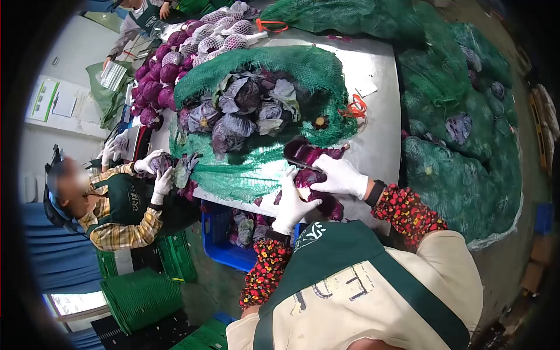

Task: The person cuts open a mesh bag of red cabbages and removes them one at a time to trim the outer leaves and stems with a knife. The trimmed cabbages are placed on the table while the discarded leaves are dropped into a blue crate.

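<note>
My left hand (293, 204), in a white glove, holds the near-left side of a red cabbage (308, 177), its thumb stretched along the front. My right hand (340, 177), also gloved, is closed around what looks like a knife (300, 164); its dark, narrow blade points left over the top of the cabbage. The fingers hide the handle. Loose purple leaves (312, 153) lie just beyond the blade, and more lie below my right hand. Farther up the table, untrimmed red cabbages (236, 111) sit on an opened green mesh sack (233, 175).
At left, a co-worker (125, 201) in white gloves handles another cabbage (160, 163). A blue crate (224, 233) with leaves stands below the table edge. Peeled and net-wrapped cabbages (169, 73) are piled at the far left. Full green sacks (461, 169) stand on the right.
</note>
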Tool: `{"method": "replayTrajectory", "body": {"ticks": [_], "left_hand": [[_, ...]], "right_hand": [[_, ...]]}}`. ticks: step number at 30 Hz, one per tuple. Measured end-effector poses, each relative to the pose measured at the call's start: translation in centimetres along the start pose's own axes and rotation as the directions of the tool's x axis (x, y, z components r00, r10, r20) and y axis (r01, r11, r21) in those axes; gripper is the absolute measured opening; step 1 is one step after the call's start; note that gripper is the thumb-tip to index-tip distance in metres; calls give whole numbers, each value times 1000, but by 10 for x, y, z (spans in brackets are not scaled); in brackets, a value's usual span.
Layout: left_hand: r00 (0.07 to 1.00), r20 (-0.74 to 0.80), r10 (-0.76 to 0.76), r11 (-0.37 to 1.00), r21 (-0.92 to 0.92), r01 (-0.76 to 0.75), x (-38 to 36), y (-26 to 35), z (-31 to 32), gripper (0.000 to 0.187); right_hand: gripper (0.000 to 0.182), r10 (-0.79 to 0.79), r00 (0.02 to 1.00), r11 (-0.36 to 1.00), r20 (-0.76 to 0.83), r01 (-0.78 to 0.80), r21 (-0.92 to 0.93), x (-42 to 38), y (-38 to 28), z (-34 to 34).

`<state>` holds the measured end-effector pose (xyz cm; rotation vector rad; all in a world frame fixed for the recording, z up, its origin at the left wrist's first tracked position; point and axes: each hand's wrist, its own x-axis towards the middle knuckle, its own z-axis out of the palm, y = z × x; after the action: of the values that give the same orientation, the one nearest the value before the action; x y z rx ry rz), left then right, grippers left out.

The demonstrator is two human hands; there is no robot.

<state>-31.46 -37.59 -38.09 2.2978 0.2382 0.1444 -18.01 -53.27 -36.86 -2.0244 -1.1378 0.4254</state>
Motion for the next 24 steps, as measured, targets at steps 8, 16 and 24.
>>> {"method": "replayTrajectory", "body": {"ticks": [8,16,24], "left_hand": [[992,130,5,1000,10,-6,4,1,-2,100],[988,148,49,996,68,-59,11,11,-4,99],[975,189,116,988,74,-132,-4,-9,-12,112]], "right_hand": [[48,-168,956,952,239,221,-213,31,14,-10],[25,9,971,954,240,64,-294,34,10,-12],[15,118,990,978,-80,-129,-163,14,25,3]]}}
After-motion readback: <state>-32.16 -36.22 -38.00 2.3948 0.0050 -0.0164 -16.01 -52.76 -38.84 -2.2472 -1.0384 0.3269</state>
